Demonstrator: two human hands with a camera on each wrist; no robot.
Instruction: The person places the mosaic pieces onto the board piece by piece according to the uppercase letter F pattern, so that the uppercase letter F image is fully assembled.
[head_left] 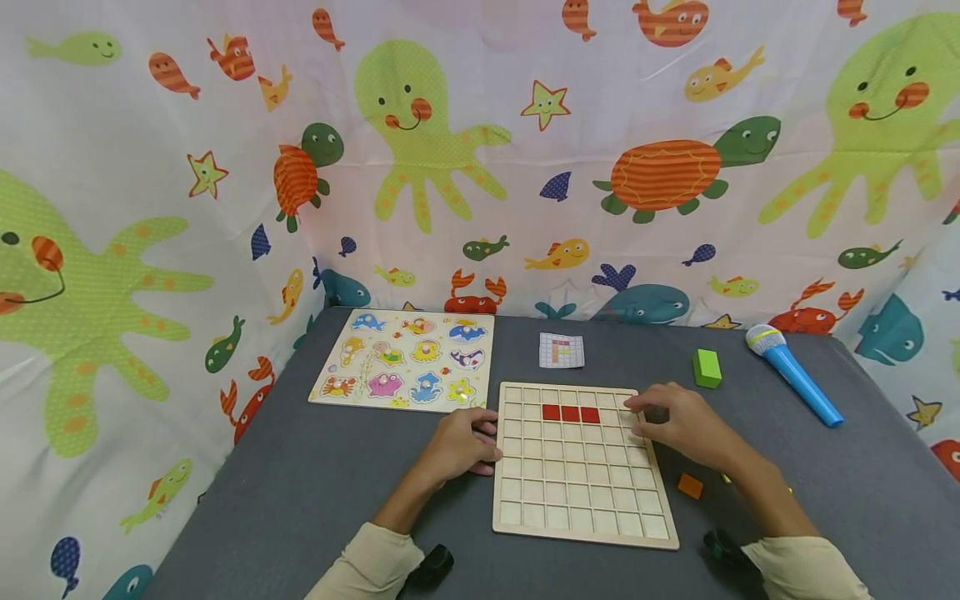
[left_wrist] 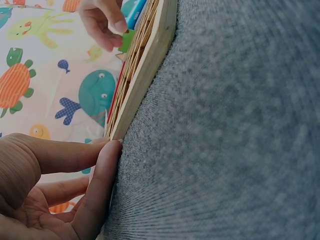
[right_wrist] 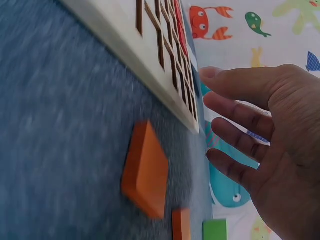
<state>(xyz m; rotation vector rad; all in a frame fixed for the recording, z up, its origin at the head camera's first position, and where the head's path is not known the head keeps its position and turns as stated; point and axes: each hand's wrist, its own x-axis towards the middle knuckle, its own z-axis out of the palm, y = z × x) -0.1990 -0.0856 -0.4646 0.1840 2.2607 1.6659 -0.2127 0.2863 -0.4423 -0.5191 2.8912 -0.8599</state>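
A wooden grid board (head_left: 585,521) lies on the grey table, with three red square tiles (head_left: 570,414) side by side in an upper row. My left hand (head_left: 461,446) is at the board's left edge; in the left wrist view its thumb and index finger pinch the board's rim (left_wrist: 145,82). Over the board's upper right corner is my right hand (head_left: 682,421), its fingers loosely bent. The right wrist view shows nothing between the right fingers (right_wrist: 235,107). An orange block (right_wrist: 147,170) lies beside the board's right edge, below the right forearm.
Behind the board lies a small printed grid card (head_left: 561,351). A sea-animal peg puzzle (head_left: 405,360) is at the back left. A green block (head_left: 707,368) and a blue toy microphone (head_left: 798,379) lie at the right. Yellow pieces are partly hidden by the right forearm. A patterned cloth (head_left: 480,250) hangs behind.
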